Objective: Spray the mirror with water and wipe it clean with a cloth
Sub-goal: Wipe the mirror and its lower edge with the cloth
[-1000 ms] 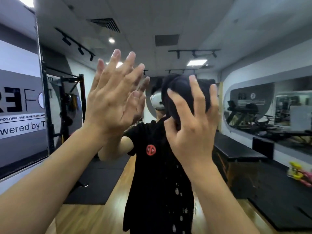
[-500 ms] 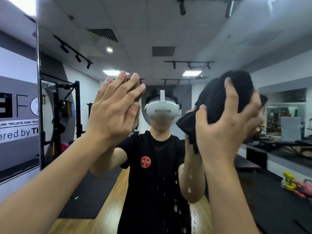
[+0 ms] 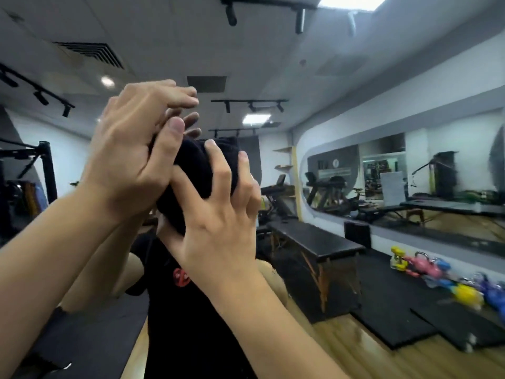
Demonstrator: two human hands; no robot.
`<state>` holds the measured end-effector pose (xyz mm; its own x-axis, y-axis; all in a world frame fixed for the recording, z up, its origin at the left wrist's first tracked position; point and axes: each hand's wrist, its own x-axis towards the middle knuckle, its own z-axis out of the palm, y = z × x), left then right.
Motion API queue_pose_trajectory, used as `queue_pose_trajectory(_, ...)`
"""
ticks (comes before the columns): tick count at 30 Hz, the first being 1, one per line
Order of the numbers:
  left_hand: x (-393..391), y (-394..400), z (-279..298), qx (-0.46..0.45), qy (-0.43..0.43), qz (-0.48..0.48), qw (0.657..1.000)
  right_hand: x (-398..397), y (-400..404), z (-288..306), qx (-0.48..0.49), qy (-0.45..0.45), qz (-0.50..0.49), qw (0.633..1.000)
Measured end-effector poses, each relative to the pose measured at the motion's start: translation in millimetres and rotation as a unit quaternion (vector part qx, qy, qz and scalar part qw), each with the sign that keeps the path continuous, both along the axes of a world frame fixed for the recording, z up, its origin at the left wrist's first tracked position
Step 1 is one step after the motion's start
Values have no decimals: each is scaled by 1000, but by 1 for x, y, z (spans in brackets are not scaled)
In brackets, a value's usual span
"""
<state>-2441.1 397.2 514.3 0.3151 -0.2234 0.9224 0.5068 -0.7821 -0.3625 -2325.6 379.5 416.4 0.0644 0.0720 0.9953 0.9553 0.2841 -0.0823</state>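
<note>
Cloth [image 3: 196,170], black and bunched, sits against the mirror [image 3: 355,64], clamped under the right hand [image 3: 218,228]'s spread fingers [image 3: 218,165]; the left hand [image 3: 131,160] curls onto its near edge. Looks soft, light, yielding: best held by a gathered wad.

I see a black cloth [image 3: 202,170], plain, no pattern. My reflection's T-shirt [image 3: 191,324] is black too, with a small red round badge [image 3: 181,276]. The benches [image 3: 314,239] and floor mats [image 3: 396,318] are black on tan wood-grain flooring [image 3: 355,356]. The dumbbells [image 3: 397,258] are yellow, kettlebells [image 3: 426,268] pink.
</note>
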Motion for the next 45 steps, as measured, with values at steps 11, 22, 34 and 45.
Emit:
queue_pose_trajectory(11, 90, -9, -4, 37, 54, -13, 998, 69, 0, -2, 65, 58, -43, 995)
queue_pose_trajectory(22, 213, 1, 9, 85, 109, 119, 983, 294, -13, -16, 71, 81, -42, 993)
queue_pose_trajectory(34, 281, 14, -4, 84, 98, 198, 972, 492, -38, 1, 76, 313, -61, 945)
queue_pose_trajectory(45, 282, 16, -6, 87, 90, 173, 977, 352, -29, -11, 36, 178, -11, 983)
